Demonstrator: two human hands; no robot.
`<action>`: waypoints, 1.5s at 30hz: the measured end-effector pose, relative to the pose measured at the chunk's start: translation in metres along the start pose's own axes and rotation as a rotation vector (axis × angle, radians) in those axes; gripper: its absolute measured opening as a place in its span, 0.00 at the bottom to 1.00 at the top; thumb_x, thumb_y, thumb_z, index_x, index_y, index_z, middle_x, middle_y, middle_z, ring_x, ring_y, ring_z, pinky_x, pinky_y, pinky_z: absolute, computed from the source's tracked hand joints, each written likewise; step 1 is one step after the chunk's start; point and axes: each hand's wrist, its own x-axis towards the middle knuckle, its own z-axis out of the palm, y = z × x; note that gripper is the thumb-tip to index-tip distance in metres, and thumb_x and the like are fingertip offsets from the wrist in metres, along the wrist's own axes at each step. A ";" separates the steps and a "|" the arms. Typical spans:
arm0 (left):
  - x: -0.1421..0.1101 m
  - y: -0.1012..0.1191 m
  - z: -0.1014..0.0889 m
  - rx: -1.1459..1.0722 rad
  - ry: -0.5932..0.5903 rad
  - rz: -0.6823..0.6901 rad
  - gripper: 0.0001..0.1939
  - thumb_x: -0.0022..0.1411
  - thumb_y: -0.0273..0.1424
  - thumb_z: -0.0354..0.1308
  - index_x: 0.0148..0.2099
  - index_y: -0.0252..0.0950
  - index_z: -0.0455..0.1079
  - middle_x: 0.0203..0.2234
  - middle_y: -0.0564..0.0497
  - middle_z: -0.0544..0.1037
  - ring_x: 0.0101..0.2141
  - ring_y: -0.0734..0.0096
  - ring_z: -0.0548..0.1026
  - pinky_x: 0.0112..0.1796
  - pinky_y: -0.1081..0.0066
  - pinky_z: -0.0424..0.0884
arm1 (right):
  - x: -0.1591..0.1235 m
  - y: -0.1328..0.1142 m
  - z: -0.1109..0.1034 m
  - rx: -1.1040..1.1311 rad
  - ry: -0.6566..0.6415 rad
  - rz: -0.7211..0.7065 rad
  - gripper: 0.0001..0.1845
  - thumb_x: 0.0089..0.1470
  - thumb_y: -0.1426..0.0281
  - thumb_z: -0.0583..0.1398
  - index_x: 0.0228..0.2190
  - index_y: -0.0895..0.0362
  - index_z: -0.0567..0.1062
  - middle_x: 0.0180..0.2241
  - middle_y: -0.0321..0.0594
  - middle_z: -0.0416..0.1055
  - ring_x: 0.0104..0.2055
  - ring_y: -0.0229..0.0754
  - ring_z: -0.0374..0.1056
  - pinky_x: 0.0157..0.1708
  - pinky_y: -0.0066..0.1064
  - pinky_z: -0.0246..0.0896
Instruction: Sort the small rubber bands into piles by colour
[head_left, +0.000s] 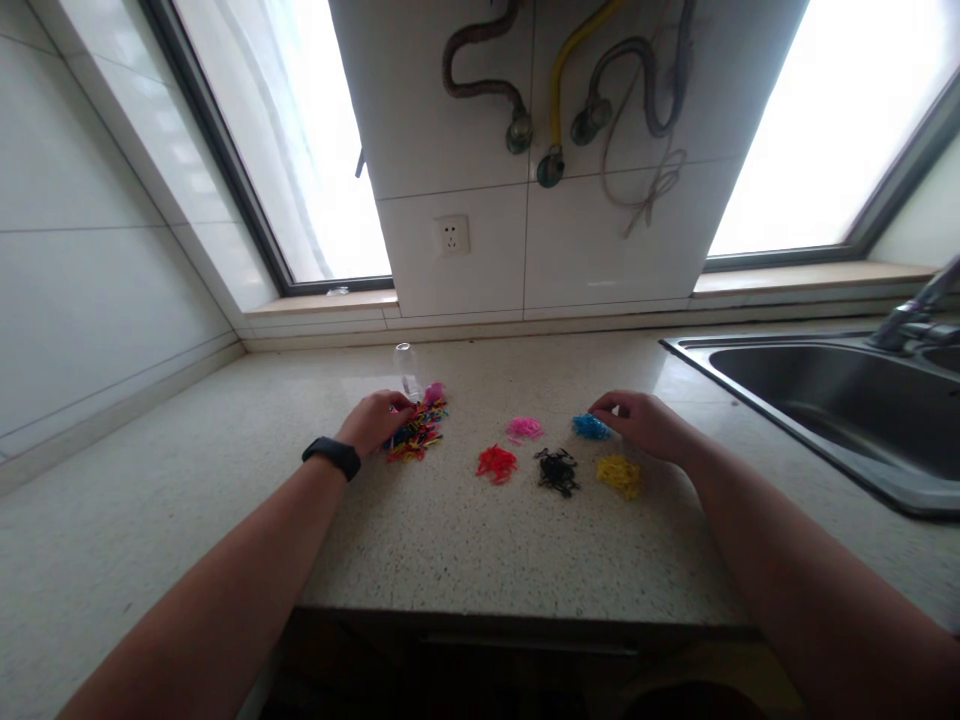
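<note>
From where I stand, the mixed-colour pile (pixel 421 437) on the worktop (pixel 465 550) lies under and just right of the left hand (pixel 390 410), by far the nearer one. Its small pieces point every which way, so I can make out no common long axis. The left thumb and fingers are bent close together at the pile; whether they pinch a piece I can't tell.

Well off to the right, the right hand (pixel 606 412) has its fingertips drawn together at the blue pile (pixel 589 428) — again, any piece between them is hidden. The pink pile (pixel 524 429) sits between the two hands, with the red pile (pixel 496 464), black pile (pixel 556 471) and yellow pile (pixel 619 476) nearer the person. A clear container (pixel 406 365) stands just beyond the left fingers.
</note>
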 end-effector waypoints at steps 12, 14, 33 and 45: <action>0.002 0.006 0.001 -0.137 0.019 -0.014 0.19 0.61 0.46 0.55 0.40 0.36 0.79 0.33 0.46 0.83 0.32 0.63 0.78 0.33 0.69 0.68 | 0.002 0.007 0.002 0.017 0.009 -0.022 0.15 0.56 0.60 0.58 0.35 0.54 0.81 0.25 0.39 0.74 0.25 0.39 0.65 0.27 0.31 0.58; 0.002 0.007 0.002 -0.146 0.024 -0.012 0.20 0.61 0.46 0.55 0.39 0.36 0.79 0.32 0.46 0.82 0.32 0.63 0.78 0.33 0.69 0.68 | 0.002 0.007 0.002 0.011 0.010 -0.022 0.15 0.56 0.60 0.58 0.35 0.54 0.81 0.24 0.38 0.74 0.25 0.39 0.65 0.27 0.31 0.58; 0.003 0.003 -0.002 -0.249 0.012 -0.057 0.17 0.56 0.43 0.61 0.40 0.37 0.81 0.33 0.47 0.84 0.34 0.62 0.79 0.36 0.67 0.69 | 0.003 0.009 0.004 0.112 0.148 -0.060 0.17 0.57 0.57 0.58 0.35 0.56 0.80 0.28 0.41 0.76 0.27 0.40 0.66 0.30 0.32 0.61; 0.003 0.006 0.000 -0.266 0.066 -0.025 0.16 0.56 0.42 0.62 0.40 0.37 0.81 0.33 0.47 0.83 0.34 0.62 0.78 0.35 0.68 0.70 | 0.003 0.006 0.003 0.113 0.129 -0.053 0.16 0.57 0.58 0.58 0.35 0.56 0.80 0.28 0.40 0.76 0.26 0.39 0.65 0.29 0.32 0.60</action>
